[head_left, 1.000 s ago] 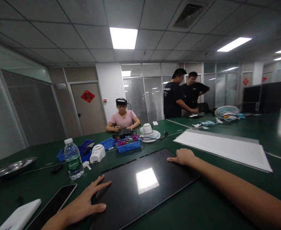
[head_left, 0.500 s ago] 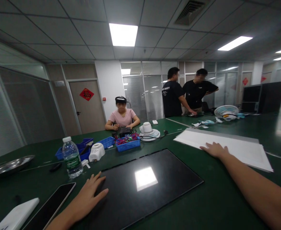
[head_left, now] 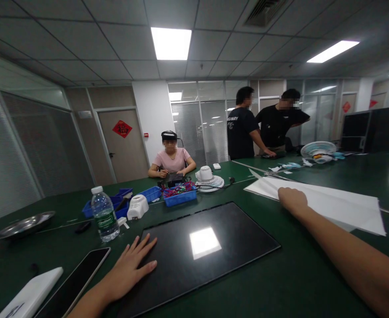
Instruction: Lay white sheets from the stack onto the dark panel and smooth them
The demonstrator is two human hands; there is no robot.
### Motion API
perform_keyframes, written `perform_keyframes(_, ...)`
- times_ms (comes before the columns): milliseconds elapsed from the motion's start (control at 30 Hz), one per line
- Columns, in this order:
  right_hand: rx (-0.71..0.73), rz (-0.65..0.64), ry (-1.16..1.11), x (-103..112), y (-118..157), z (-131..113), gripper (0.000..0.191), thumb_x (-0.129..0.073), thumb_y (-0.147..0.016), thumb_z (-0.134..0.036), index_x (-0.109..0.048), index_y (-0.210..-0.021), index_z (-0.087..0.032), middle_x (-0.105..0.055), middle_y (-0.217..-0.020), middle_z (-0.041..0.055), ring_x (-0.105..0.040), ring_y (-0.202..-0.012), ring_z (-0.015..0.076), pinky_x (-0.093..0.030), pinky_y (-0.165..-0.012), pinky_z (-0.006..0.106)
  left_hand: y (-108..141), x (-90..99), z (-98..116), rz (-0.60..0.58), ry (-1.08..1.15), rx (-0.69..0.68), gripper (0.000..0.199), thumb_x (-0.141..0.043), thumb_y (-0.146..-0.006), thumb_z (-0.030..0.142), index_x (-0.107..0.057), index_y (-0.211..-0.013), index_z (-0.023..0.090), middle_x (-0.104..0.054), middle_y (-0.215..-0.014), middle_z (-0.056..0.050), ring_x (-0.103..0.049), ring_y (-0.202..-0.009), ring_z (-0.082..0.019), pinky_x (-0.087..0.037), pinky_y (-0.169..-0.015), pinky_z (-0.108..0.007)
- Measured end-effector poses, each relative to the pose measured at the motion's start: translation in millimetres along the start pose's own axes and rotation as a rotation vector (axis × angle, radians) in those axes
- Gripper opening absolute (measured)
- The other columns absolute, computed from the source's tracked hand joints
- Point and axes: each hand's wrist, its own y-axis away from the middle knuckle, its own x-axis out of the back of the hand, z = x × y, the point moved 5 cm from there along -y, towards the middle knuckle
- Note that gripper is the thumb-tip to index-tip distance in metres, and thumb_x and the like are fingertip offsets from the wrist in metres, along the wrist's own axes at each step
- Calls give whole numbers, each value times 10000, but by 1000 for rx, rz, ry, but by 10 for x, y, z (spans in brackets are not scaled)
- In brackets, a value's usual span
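A dark, glossy flat panel (head_left: 241,234) lies on the green table, with a ceiling light mirrored in it. My left hand (head_left: 131,265) rests on the panel's left part, fingers spread, holding nothing. To the right of the panel are large white sheets (head_left: 343,201). My right hand (head_left: 293,201) is closed on the left part of the white sheets, whose near-left edge looks lifted and bent. Its fingertips are hidden from view.
Left of the panel are a phone (head_left: 73,282), a white box (head_left: 32,293), a water bottle (head_left: 104,216) and a metal tray (head_left: 25,225). Beyond stand blue bins (head_left: 180,198) and white fan parts (head_left: 209,181). A person in pink (head_left: 171,161) sits opposite; two others stand behind.
My right hand has gone from spread flat on the white sheets to closed on them, and the sheets have shifted and bent. My left hand has slid slightly right on the panel.
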Motion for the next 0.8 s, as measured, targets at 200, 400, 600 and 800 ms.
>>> perform_keyframes(200,212,66,-66,552,360,-836,360,-612,-975,-418,-604,-1218,-153,-629,-1187,92,-636,-1018,215,-552,-883,432,20,-28,-61,34,52,-16,715,-428,-924,706,-291,-1548,387,-159,-1668,-23,-105,-1526,-382,-121,-1205,-685)
perform_keyframes(400,919,-78,-246,625,1524,-1981,277,-578,-968,-406,-637,-1101,-170,-667,-1001,49,-637,-901,187,-517,-861,386,35,-11,-77,84,158,-6,643,-394,-947,685,-381,-1514,383,-238,-1652,9,-142,-1533,-342,-105,-1222,-650)
perform_keyframes(600,1277,-139,-406,604,2155,-2265,510,-585,-903,-484,-566,-1297,-161,-650,-1225,152,-611,-1118,283,-448,-996,419,-25,46,-216,244,317,44,752,-157,-978,661,-489,-1486,216,-468,-1560,-38,-372,-1478,-282,-236,-1233,-531)
perform_keyframes(800,1374,-152,-530,637,2170,-2226,572,-610,-884,-591,-599,-1303,-202,-570,-1413,136,-526,-1291,313,-367,-1105,467,-47,123,-342,343,376,132,804,-198,-969,657,-494,-1472,104,-542,-1509,-115,-501,-1400,-286,-344,-1191,-488)
